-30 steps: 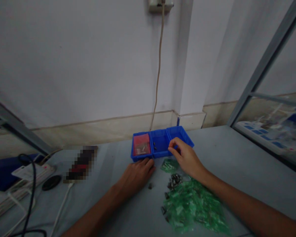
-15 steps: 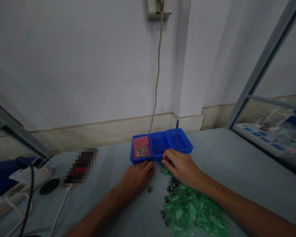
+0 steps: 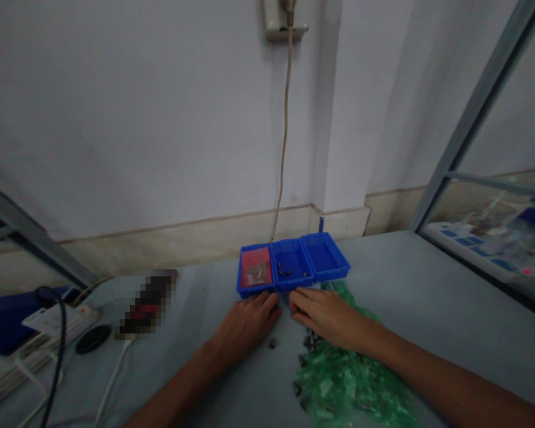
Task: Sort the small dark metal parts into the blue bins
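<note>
Three joined blue bins stand near the wall. The left bin (image 3: 255,291) holds a red packet (image 3: 253,257) with small pieces in clear plastic. Several small dark metal parts (image 3: 288,273) lie in the middle bin (image 3: 293,246); the right bin (image 3: 324,255) shows nothing inside. My left hand (image 3: 257,313) rests on the table against the left bin's front, fingers curled, their contents hidden. My right hand (image 3: 317,310) is in front of the middle bin, fingers closed together; anything in them is hidden. Green plastic bags (image 3: 354,380) and dark metal parts (image 3: 311,340) lie beneath and beside my right forearm.
One loose metal part (image 3: 271,343) sits on the table (image 3: 232,380) between my arms. At the left are a blurred-out device (image 3: 147,303), a black disc (image 3: 93,339) and cables. Metal frame posts (image 3: 472,125) rise on both sides.
My right hand has drawn back from the middle bin's front edge to the table. More small parts show in that bin. My left hand has hardly moved.
</note>
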Motion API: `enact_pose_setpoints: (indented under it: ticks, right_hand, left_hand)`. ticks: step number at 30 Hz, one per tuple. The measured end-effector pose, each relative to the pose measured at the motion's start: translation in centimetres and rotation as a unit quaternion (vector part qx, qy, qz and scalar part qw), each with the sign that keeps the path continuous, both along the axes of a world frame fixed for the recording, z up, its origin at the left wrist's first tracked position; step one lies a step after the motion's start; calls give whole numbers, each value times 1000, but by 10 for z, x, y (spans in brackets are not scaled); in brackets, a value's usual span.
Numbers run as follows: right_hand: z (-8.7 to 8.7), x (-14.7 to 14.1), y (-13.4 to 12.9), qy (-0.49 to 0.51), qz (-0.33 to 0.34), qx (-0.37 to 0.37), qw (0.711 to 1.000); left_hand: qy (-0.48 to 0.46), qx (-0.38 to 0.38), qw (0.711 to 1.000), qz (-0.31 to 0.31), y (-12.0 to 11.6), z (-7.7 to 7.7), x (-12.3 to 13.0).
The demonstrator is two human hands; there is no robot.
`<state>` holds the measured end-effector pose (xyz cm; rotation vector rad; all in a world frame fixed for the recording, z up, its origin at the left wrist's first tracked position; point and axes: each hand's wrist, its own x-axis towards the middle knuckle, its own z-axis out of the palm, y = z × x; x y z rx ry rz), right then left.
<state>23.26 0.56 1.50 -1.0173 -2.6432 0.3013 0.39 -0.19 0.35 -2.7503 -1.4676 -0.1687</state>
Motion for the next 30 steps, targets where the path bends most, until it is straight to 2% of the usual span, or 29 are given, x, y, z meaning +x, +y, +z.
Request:
enact_pose_setpoints:
  ticks: [7,15,24,30]
  right_hand:
    - [9,0,-7,17,53,-31,998]
    - [2,0,-4,4,107,-38,994]
    - [17,5,-8,-36,118,-23,992]
    - [10,4,-7,-53,107,2,993]
  left_hand:
    - [2,-13,1000,3,-1,3,0]
    - [3,2,1000,1,0,-1,0]
    - [7,-6,1000,4,-1,5,1]
    - [-4,4,1000,0,0,0,-1]
